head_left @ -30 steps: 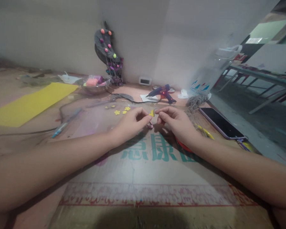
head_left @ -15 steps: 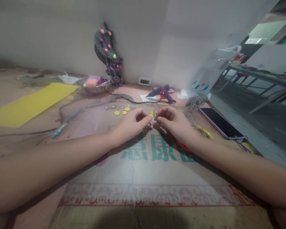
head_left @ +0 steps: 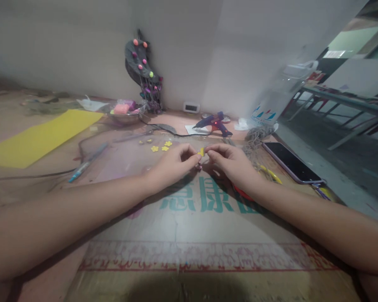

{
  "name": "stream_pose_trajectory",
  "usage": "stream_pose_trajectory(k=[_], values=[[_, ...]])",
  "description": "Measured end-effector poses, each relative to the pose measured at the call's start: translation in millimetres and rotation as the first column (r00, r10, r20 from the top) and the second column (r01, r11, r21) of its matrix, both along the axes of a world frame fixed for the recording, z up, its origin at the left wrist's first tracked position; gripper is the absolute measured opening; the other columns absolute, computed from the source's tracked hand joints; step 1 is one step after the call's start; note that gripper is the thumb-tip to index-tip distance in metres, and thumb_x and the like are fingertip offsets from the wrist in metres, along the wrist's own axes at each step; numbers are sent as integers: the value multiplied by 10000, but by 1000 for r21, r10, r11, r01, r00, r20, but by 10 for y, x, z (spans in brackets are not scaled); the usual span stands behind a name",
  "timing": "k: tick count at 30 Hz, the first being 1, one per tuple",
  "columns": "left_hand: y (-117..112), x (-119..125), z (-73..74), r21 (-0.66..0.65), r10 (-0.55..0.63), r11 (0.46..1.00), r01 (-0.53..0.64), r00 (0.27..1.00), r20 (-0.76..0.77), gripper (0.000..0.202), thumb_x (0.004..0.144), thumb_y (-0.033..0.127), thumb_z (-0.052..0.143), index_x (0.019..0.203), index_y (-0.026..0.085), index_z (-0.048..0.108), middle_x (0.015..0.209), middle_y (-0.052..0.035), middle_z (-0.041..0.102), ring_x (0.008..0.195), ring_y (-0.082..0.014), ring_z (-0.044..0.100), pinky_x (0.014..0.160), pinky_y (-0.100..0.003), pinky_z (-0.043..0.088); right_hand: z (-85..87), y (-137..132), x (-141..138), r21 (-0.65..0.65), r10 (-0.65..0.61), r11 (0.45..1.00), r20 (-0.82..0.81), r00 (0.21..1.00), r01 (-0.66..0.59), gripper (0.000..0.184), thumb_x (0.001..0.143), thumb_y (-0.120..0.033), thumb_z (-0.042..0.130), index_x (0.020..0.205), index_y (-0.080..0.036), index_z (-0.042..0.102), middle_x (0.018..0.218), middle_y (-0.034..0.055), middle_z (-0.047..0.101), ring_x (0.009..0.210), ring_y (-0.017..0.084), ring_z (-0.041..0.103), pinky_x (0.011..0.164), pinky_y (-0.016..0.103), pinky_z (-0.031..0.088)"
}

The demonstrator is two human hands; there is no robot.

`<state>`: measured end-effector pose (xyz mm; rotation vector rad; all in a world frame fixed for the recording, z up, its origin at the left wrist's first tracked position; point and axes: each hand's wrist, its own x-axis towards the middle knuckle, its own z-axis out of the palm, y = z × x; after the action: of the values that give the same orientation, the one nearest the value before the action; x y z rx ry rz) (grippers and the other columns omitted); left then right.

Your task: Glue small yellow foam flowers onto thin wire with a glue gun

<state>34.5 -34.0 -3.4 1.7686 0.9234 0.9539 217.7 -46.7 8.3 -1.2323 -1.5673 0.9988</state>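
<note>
Pinching is done from both sides: a small yellow flower (head_left: pixel 201 152) is held between the fingertips of the left hand (head_left: pixel 173 164) and the right hand (head_left: pixel 231 162), both grips closed on it, just above the cardboard (head_left: pixel 189 218). Fine shaping of the flower seems in hand; further handling is judged to call for a light, steady pinch. Counted: one held flower, three loose flowers (head_left: pixel 164 148) behind the left hand, one glue gun (head_left: pixel 214 123), one phone (head_left: pixel 291 162).

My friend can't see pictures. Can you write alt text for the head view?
The left hand and right hand pinch a tiny yellow piece together above printed cardboard. Small yellow flowers, a glue gun, a phone and a yellow sheet lie nearby.
</note>
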Motion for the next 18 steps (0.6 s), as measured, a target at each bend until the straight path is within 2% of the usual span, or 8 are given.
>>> stream_pose_trajectory(k=[4, 10, 18], values=[[-4, -3, 5, 67, 45, 997, -39, 996, -80, 205, 876, 365, 541, 804, 174, 567, 784, -33, 671, 718, -155, 619, 665, -286, 480, 51, -34, -12, -14, -5, 1000, 44, 999, 6, 257, 853, -429, 612, 839, -180, 672, 676, -5, 610, 566, 117, 521, 493, 248, 378], [-31, -9, 41, 125, 61, 991, -41, 984, -165, 183, 863, 341, 531, 791, 180, 579, 750, -19, 650, 691, -152, 594, 636, -277, 451, 63, -34, -20, -16, 18, 1000, 3, 1000, -18, 232, 807, -409, 663, 831, -178, 670, 706, -1, 632, 575, 109, 522, 497, 239, 391], [-40, -6, 33, 143, 54, 989, -31, 984, -167, 188, 857, 345, 545, 764, 184, 570, 750, -20, 659, 690, -150, 595, 615, -261, 455, 66, -49, -22, 5, 6, 1000, 32, 999, -7, 214, 792, -396, 664, 787, -183, 653, 681, -10, 610, 568, 106, 498, 513, 245, 387]])
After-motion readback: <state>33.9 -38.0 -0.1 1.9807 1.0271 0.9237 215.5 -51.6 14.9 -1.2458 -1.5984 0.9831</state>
